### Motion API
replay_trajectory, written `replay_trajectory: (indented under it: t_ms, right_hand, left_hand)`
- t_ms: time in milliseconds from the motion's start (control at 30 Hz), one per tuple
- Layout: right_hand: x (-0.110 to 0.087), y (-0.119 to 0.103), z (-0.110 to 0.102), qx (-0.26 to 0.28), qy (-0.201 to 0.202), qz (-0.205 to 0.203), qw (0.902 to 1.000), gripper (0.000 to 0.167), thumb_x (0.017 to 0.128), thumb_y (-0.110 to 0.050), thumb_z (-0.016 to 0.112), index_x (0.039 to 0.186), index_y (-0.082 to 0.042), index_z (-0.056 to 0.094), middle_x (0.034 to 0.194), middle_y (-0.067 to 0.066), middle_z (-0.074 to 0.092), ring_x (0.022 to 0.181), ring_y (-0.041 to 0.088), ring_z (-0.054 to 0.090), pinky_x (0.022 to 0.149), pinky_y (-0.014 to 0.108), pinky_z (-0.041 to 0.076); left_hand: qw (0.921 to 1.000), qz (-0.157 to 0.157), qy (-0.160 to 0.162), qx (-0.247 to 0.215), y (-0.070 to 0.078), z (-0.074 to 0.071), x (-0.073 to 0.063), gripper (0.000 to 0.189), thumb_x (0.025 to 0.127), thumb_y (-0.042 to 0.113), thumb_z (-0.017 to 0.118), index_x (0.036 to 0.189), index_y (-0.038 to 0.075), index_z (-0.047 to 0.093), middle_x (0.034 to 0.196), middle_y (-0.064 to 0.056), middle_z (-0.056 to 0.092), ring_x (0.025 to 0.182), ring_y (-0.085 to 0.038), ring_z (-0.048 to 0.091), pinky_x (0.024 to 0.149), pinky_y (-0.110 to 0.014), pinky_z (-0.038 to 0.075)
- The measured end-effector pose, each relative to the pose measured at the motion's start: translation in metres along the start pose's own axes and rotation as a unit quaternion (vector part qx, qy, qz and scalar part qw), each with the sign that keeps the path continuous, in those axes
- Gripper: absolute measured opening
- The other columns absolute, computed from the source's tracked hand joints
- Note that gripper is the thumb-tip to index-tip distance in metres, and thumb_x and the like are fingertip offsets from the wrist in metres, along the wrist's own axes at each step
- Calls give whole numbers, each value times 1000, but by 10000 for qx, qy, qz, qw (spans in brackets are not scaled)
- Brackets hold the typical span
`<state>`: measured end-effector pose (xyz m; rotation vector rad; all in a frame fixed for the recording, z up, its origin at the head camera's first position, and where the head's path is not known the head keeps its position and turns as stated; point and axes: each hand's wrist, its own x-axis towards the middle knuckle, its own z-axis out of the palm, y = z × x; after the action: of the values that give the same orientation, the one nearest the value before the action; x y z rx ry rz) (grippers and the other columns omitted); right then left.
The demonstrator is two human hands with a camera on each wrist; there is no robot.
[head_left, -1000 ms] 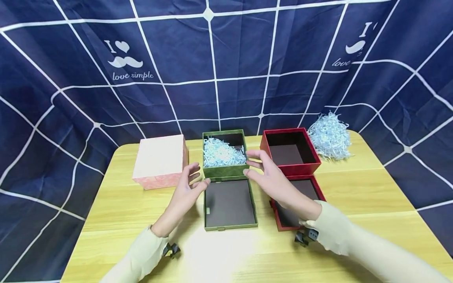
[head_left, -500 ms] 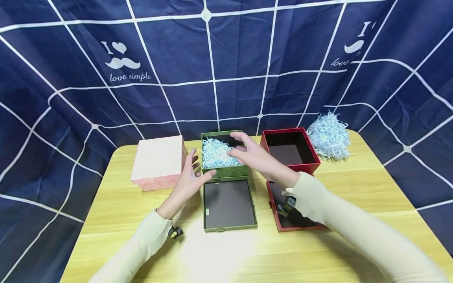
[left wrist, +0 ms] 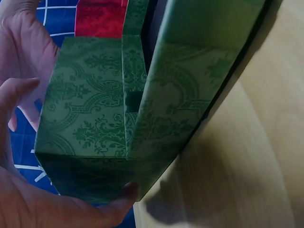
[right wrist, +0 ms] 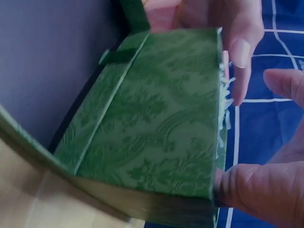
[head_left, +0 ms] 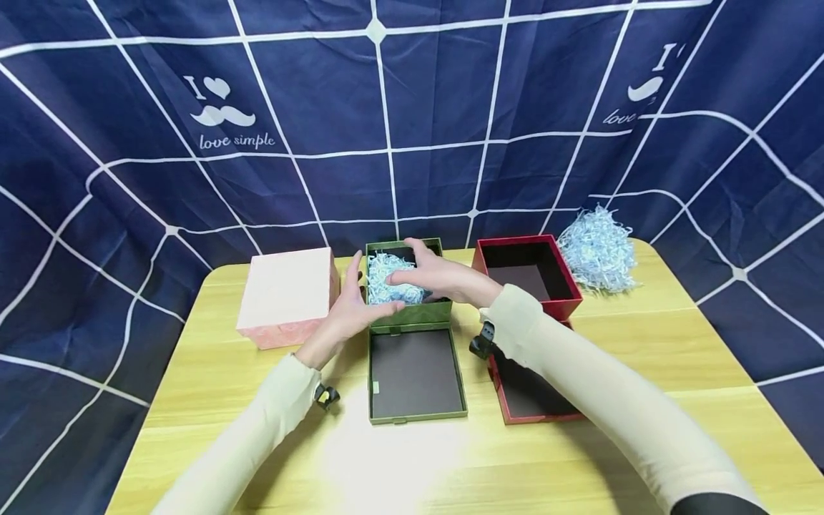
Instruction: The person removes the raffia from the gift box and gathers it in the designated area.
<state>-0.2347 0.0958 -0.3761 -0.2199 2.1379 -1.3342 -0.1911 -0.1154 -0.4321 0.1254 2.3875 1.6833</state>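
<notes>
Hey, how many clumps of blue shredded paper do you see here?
2: one clump inside the green box, partly covered by the right hand, another beside the red box. The pink box's inside doesn't show.

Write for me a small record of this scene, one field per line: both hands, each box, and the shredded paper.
left hand: fingers spread, at left side of green box; contact unclear
right hand: reaching over green box; contact with shreds unclear
green box: open, green lid laid open in front
pink box: looks closed, left of green box
red box: open, no shreds visible inside; red lid in front
blue shreds: inside green box
loose pile: blue shreds, right of red box
</notes>
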Motion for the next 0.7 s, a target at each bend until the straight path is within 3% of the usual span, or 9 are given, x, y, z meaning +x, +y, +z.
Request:
replay_trajectory:
  t_ms: [267,500,700]
  right_hand:
    - [23,7,5,-643,-55,35,9979,106,97,-37,77,175,-15,8,177,21,12,158,36,23,124,57,31]
    - [43,15,7,-350,-501,-109,9981,103,98,-26,78,174,-15,9,161,20,36,137,33,44,116,42,39]
    - [54,18,6,-261,-935,-114,9952,105,97,-17,77,174,-12,7,160,17,35,134,29,42,110,33,39]
  left_hand:
    - [9992,25,-341,-227,2,-2,15,135,86,24,94,176,22,-7,179,-20,8,160,-36,21,129,-53,22]
    - [9987,98,-421,-265,2,-3,20,136,86,21,94,176,22,-8,179,-20,7,161,-34,20,130,-50,20]
    - [9976,-103,-502,-465,1,0,23,139,85,20,94,175,25,-12,179,-21,9,160,-35,24,129,-49,21]
